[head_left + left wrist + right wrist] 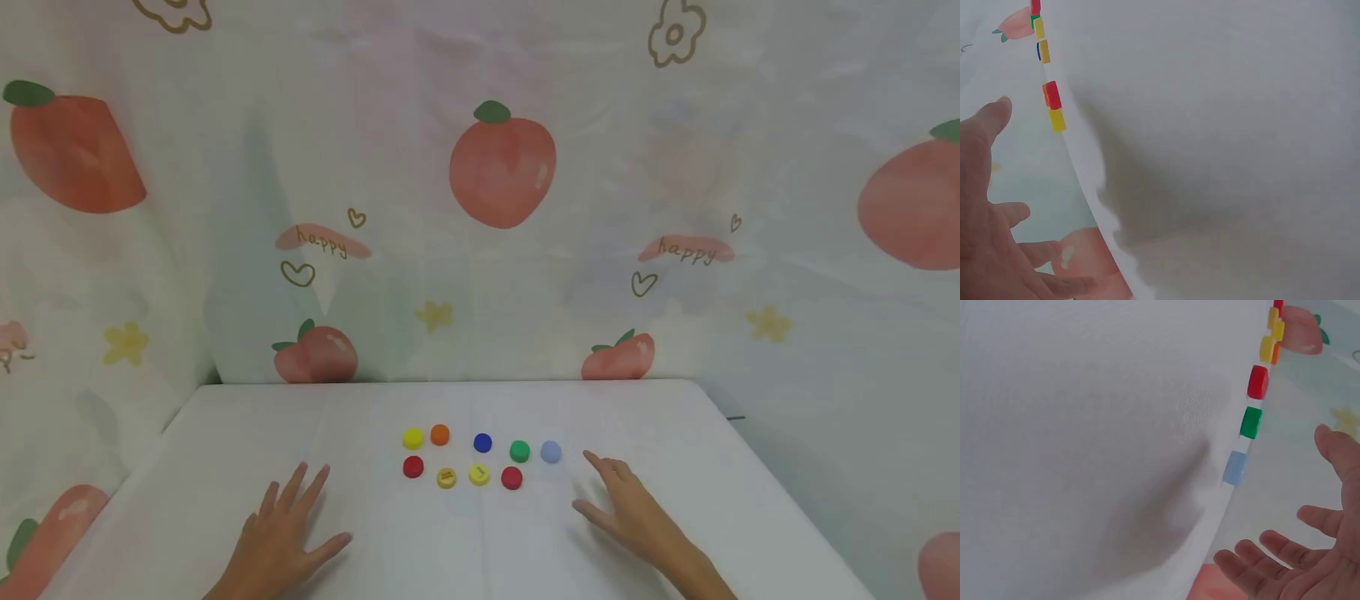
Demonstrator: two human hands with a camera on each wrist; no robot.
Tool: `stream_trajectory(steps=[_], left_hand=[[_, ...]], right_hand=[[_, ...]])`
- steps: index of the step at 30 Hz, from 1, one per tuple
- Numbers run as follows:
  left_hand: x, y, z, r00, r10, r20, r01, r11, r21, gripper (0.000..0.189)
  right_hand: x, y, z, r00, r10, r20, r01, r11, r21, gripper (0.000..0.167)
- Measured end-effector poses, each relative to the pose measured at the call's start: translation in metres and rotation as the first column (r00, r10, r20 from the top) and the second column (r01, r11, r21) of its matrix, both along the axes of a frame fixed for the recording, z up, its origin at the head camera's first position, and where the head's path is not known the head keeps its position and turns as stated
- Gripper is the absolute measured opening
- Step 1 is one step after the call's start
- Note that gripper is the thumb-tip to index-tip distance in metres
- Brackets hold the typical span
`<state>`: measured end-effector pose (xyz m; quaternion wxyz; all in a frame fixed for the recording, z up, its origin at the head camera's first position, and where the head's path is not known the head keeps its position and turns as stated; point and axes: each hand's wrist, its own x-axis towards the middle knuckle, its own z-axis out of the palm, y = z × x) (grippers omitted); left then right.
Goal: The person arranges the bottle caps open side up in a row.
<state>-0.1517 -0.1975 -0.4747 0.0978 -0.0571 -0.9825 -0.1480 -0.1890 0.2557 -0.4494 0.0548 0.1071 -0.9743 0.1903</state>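
Nine round caps (pixel 482 442) lie flat on the worktop (pixel 420 542), tops up, two rough rows running left-right, between left hand (pixel 279 533) and right hand (pixel 630 508) (both empty, fingers extended), peach-print sheet (pixel 502 175) behind.

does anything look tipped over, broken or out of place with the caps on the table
Nothing stands out. The nine small, round, coloured plastic-looking caps lie flat in two loose rows on the white table, and no spill or damage shows. The left hand and the right hand flank them, touching none.
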Motion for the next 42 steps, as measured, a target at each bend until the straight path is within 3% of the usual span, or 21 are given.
stream_trajectory(steps=[8,12,17,25,34,42], left_hand=[[-0.004,0.009,0.002,0.993,-0.049,-0.109,0.051,0.999,0.017,0.079],[-0.008,0.015,0.005,0.996,-0.068,-0.054,0.070,0.996,0.046,0.074],[-0.014,0.024,0.006,0.995,-0.087,0.056,0.078,0.986,0.146,0.071],[-0.020,0.038,0.008,0.984,-0.094,0.150,0.071,0.986,0.152,0.071],[-0.028,0.052,0.010,0.988,-0.143,0.050,0.137,0.984,0.112,0.064],[-0.030,0.068,0.005,0.991,-0.113,0.074,0.104,0.988,0.117,0.062]], right_hand=[[-0.004,-0.016,-0.001,0.999,0.000,0.042,0.001,1.000,-0.020,0.065],[-0.008,-0.022,-0.004,0.999,0.042,0.032,-0.041,0.998,-0.040,0.064],[-0.013,-0.028,-0.008,0.997,0.081,0.001,-0.081,0.996,-0.046,0.062],[-0.020,-0.041,-0.008,0.994,0.071,0.083,-0.068,0.997,-0.043,0.060],[-0.023,-0.056,-0.008,0.993,0.108,0.051,-0.105,0.993,-0.058,0.057],[-0.027,-0.072,-0.006,0.985,0.147,0.085,-0.141,0.987,-0.076,0.053]])
